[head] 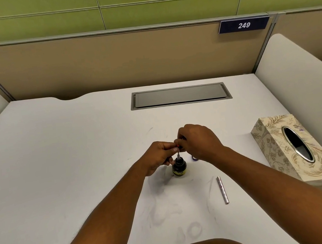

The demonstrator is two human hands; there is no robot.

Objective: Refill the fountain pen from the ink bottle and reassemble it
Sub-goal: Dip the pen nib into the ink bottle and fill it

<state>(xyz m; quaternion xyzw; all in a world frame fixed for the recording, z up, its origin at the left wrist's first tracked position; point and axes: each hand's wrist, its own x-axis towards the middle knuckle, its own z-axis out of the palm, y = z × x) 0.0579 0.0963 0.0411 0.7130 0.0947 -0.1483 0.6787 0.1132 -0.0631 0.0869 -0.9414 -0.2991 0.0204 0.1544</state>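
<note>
**Drawing ink: the pen section is standing nib-down in the bottle**

The person is working at the middle of the white worktop (77, 155). The ink bottle (179, 167) is standing upright there, uncapped, and the pen's inner section (178, 155), a thin clear tube with a small red end, is rising straight out of its mouth. Holding it vertical is likely keeping the nib under the ink while the filler is being worked.

The left hand (159, 155) is sitting at 9 o'clock of the bottle, its fingers (170, 148) pinched narrowly on the upper part of the section, apparently steadying it. The right hand (197, 141) is coming in from 2 o'clock, its fingers (179, 142) closed on the red top end, probably turning or pressing the filler; the exact grip is hidden behind the knuckles.

The silver pen barrel (222, 190) is lying flat on the worktop at 5 o'clock of the bottle, well apart from it, seemingly parked out of the way until reassembly. A small purple-blue object (194, 159), perhaps the bottle cap, is peeking out just beside the bottle at 3 o'clock, mostly hidden under the right wrist. A patterned tissue box (294, 152) is waiting further out at 3 o'clock, handy for wiping the nib.

Judging by this layout, filling is under way and reassembly is not yet begun.
</note>
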